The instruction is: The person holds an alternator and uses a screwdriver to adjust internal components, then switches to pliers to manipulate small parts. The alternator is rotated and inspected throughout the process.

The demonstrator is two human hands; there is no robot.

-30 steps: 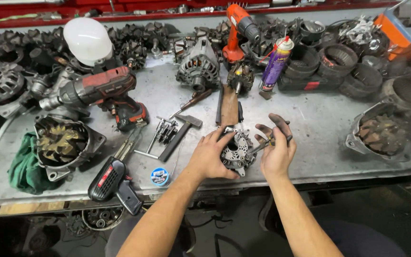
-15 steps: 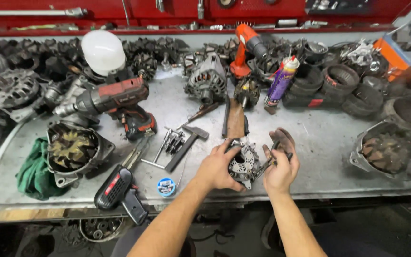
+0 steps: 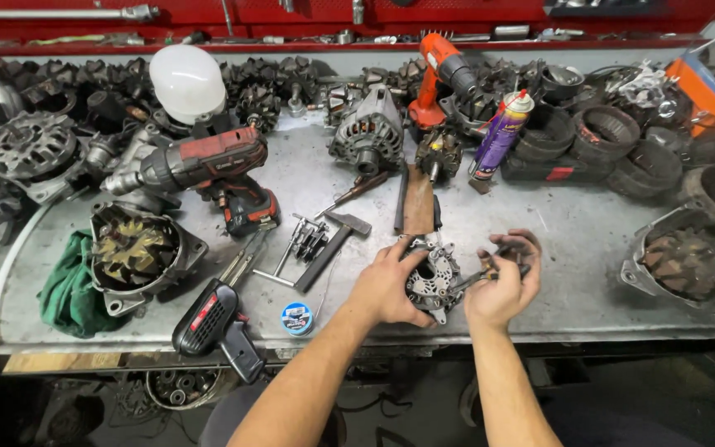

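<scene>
Both hands grip alternator part point(image 3: 432, 281) — bench edge.

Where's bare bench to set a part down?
Free: the patch between the right hand and the housing, below the spray can; a smaller one between the red drill and alternator. Crowded: back row, left end, hammer area.

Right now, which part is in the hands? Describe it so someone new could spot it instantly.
Start at the grey metal workbench and go to its front edge, right of centre. There the left hand and right hand meet around a small silver alternator end housing. Unlike the dark, grimy alternator parts along the back, it is bright, ribbed and the only piece being held.
</scene>
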